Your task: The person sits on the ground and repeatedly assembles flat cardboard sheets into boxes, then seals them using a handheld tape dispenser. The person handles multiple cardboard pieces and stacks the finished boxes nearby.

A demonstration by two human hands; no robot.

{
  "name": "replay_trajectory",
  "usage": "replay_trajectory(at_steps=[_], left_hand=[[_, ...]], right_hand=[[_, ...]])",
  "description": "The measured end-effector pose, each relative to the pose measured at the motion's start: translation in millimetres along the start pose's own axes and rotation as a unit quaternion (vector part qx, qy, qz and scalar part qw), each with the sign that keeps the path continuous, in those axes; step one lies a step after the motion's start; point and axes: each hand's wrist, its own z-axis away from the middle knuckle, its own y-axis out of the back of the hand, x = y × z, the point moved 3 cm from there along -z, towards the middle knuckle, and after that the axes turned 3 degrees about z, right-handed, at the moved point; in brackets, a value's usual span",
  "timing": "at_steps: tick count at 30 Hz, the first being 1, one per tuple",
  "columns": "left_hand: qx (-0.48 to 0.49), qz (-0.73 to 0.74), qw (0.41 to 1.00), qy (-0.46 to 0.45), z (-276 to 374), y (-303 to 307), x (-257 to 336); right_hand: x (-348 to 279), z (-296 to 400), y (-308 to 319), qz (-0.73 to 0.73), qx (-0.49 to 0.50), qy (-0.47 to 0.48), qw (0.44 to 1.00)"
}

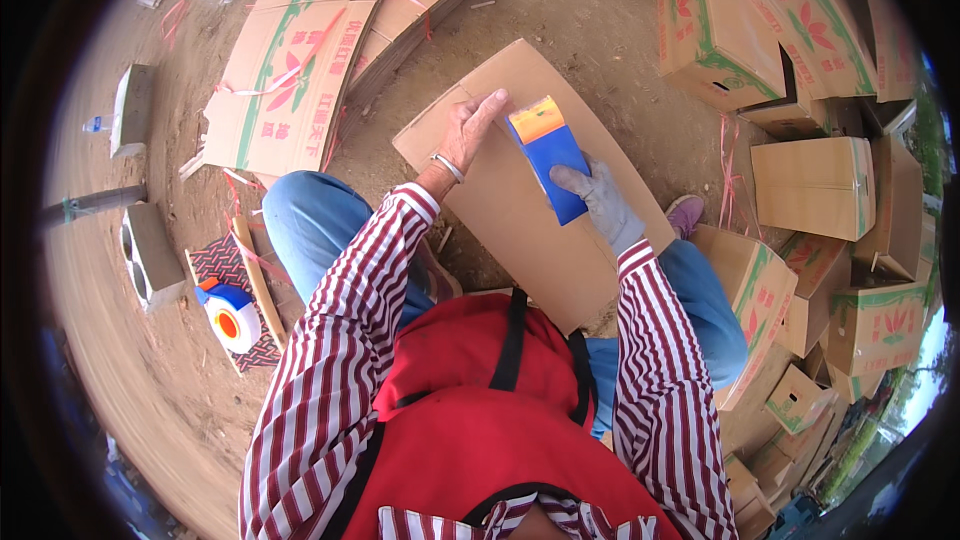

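Observation:
A plain brown cardboard panel or carton (pixel 517 240) lies slanted between my knees. My gloved right hand (pixel 600 199) grips a blue and orange packing-tape dispenser (pixel 547 161) above the cardboard. The dispenser's orange end points away from me. My left hand (pixel 469 131), bare with a bracelet at the wrist, is over the cardboard's far left part. Its thumb points towards the dispenser; whether the fingers pinch anything is hidden from view. To my left, a second tape dispenser (pixel 231 321) with a white roll rests on a black and red woven seat (pixel 221 262).
Flattened printed cartons (pixel 300 67), bound with pink strapping, are stacked at the far left. Assembled cartons (pixel 814 184) pile up along the right side. Grey blocks (pixel 150 255) stand on the dirt ground (pixel 585 22) at left. Loose pink strapping (pixel 729 172) lies near my right shoe (pixel 685 215).

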Motion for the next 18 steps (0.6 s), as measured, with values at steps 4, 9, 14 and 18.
replay_trajectory(at_steps=[4, 9, 14, 18], left_hand=[[-0.085, 0.05, 0.987, 0.124, 0, -9, 11], [-0.18, 0.175, 0.948, 0.194, -15, 11, -8], [-0.098, 0.027, 0.99, 0.1, -15, 16, 16], [-0.029, 0.002, 0.999, 0.02, -78, 102, 51]], right_hand=[[-1, 0, 0, 0.007, -0.016, 0.017, 1.0], [4, -4, -2, 0.032, -0.036, 0.03, 0.998], [-13, -5, -8, 0.01, -0.04, -0.01, 0.999], [-8, -13, 4, 0.022, -0.077, -0.103, 0.991]])
